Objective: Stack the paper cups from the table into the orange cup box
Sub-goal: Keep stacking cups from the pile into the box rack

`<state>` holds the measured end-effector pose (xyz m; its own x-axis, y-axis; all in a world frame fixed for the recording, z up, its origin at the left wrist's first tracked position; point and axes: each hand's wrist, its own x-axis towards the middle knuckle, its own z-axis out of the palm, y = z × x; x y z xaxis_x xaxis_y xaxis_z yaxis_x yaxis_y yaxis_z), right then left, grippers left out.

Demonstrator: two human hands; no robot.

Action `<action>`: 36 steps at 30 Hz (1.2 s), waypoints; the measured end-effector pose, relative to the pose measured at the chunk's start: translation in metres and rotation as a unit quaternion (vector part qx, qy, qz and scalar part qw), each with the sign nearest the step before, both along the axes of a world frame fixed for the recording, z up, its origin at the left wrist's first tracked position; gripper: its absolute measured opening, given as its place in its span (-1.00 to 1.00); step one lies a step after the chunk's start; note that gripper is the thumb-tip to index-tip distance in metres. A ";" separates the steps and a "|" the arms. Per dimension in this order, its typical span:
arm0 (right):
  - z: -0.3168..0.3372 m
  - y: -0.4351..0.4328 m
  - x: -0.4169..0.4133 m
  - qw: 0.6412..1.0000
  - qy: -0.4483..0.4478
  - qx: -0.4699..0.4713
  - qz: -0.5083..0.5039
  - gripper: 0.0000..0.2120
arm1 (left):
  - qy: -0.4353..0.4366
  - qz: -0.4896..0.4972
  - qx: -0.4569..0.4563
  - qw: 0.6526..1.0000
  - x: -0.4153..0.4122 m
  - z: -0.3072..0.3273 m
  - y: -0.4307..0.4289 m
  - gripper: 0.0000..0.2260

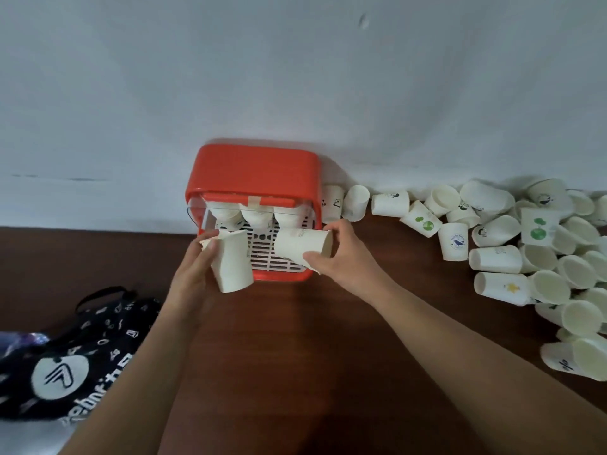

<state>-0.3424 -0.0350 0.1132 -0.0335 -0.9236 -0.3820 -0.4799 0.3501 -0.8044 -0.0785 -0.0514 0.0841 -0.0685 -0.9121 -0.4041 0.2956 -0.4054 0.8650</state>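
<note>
Our left hand [193, 272] grips a white paper cup [231, 262]; our right hand [343, 257] grips a second, sideways cup [300, 246], both before the orange plastic cup box [253, 175] at 12 o'clock. Loose cups [496, 259] lie at 3 o'clock.

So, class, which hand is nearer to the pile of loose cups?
Right. The right hand holds a cup at the front right of the box, toward the pile; the left hand holds another cup at its front left, farther off.
</note>
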 end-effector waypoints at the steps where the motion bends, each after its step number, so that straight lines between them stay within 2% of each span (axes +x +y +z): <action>1: 0.001 -0.001 0.009 1.000 -0.005 -0.003 -0.003 -0.50 | 0.005 0.006 -0.007 1.000 0.013 0.001 -0.003 -0.17; 4: -0.001 -0.002 0.034 1.000 -0.015 -0.016 -0.011 -0.48 | 0.012 0.027 -0.030 0.999 0.043 -0.006 -0.017 -0.52; 6: -0.005 -0.003 0.046 0.999 -0.020 -0.024 -0.024 -0.43 | -0.010 0.021 -0.040 0.999 0.053 -0.010 -0.026 -0.59; 9: -0.011 -0.001 0.060 0.998 -0.035 -0.025 -0.046 -0.34 | -0.070 -0.001 -0.053 0.996 0.060 -0.017 -0.037 -0.42; 13: -0.015 0.004 0.071 0.997 -0.046 -0.036 -0.046 -0.49 | -0.211 -0.038 -0.085 0.973 0.058 -0.032 -0.042 -0.42; 18: -0.017 0.007 0.075 0.997 -0.024 -0.045 -0.054 -0.55 | -0.315 -0.078 -0.103 0.940 0.062 -0.053 -0.051 -0.28; 24: -0.018 -0.001 0.089 0.998 -0.017 -0.045 -0.048 -0.47 | -0.402 -0.160 -0.103 0.895 0.065 -0.070 -0.054 -0.24; 29: -0.016 -0.021 0.112 0.997 0.025 -0.060 -0.032 -0.35 | -0.441 -0.216 -0.100 0.865 0.072 -0.073 -0.057 -0.22; 31: -0.017 -0.031 0.125 0.997 0.041 -0.064 -0.013 -0.35 | -0.422 -0.225 -0.115 0.871 0.079 -0.071 -0.057 -0.26; 36: -0.032 -0.050 0.154 0.985 0.113 -0.106 0.069 -0.31 | -0.322 -0.149 -0.063 0.933 0.093 -0.062 -0.047 -0.51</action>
